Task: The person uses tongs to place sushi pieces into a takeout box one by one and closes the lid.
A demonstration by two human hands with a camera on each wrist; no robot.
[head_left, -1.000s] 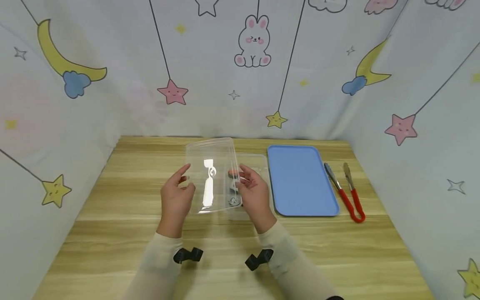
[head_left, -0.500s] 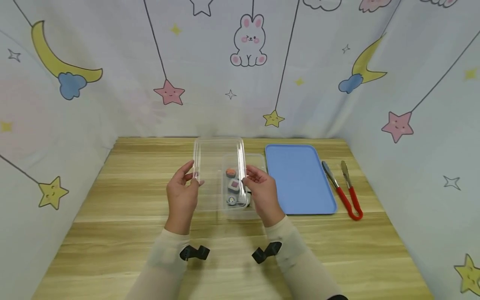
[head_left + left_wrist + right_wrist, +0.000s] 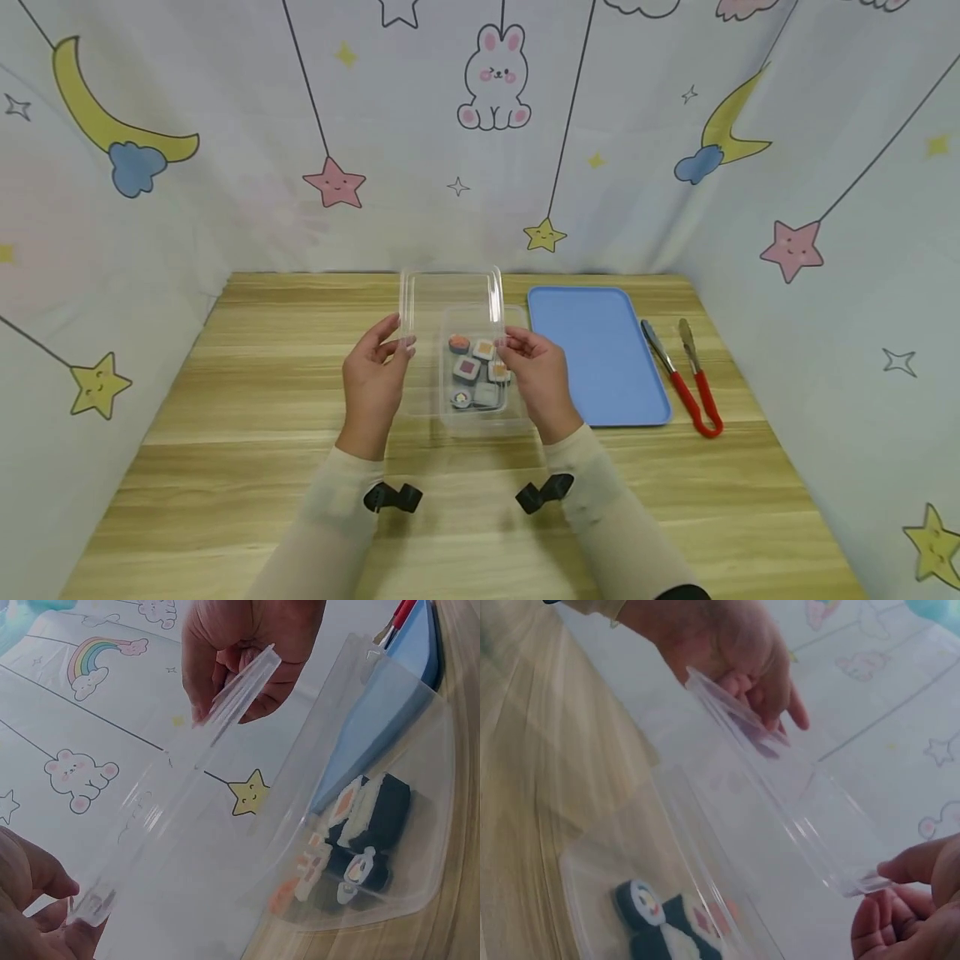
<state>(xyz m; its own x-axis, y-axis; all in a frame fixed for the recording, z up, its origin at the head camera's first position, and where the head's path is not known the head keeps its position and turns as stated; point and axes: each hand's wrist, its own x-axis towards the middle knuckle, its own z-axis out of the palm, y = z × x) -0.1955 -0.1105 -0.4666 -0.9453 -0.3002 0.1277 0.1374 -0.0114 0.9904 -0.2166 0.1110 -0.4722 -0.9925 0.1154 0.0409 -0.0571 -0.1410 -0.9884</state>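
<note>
A clear plastic lid is held up in the air by both hands, one at each side edge. My left hand pinches its left edge, thumb against fingers. On the opposite edge my right hand pinches it the same way. Below and slightly right of the lid, a clear plastic container stands on the table with several sushi pieces inside, seen through the lid in the head view. In the left wrist view the container sits under the tilted lid, apart from it.
A blue tray lies right of the container, partly behind my right hand. Beyond it are tongs with red handles. A patterned white curtain encloses the back and sides of the wooden table.
Both hands have carried the lid rightward, from left of the container to over much of it. The lid has levelled from a slanted pose, and more of the sushi shows through it.
</note>
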